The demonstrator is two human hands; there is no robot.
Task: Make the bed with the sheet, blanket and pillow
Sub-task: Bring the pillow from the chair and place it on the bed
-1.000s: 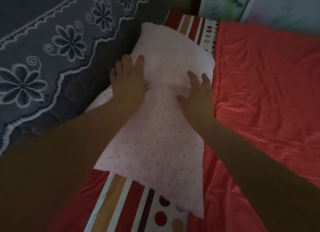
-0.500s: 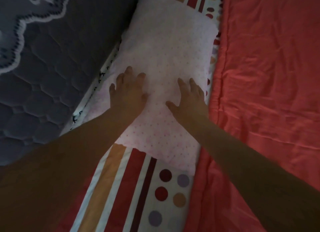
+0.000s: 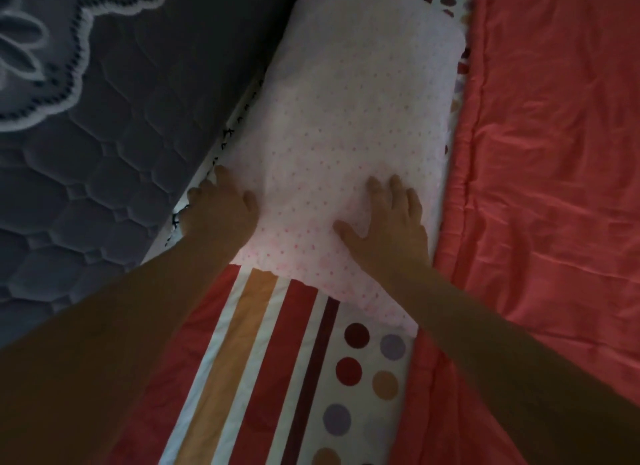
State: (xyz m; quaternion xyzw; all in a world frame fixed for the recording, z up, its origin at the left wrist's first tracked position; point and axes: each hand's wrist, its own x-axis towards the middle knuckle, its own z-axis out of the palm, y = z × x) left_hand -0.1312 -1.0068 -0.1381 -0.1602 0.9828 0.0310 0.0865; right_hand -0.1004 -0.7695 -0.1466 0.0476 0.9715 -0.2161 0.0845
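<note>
A white pillow (image 3: 353, 111) with small pink dots lies lengthwise on the striped and dotted sheet (image 3: 277, 367). My left hand (image 3: 220, 211) rests at the pillow's left edge, by the gap beside the dark quilted surface; its fingertips are partly hidden at that edge. My right hand (image 3: 391, 229) lies flat on the pillow's near right part with its fingers spread. The coral-red blanket (image 3: 554, 159) is spread over the bed to the right of the pillow, with creases across it.
A dark grey quilted cover (image 3: 97, 145) with a white flower border fills the left side and stands next to the pillow's left edge. The room is dim.
The view has dropped closer to the bed. My left hand slid from the top of the pillow to its left edge. My right hand stays flat on the pillow, slightly nearer its right side.
</note>
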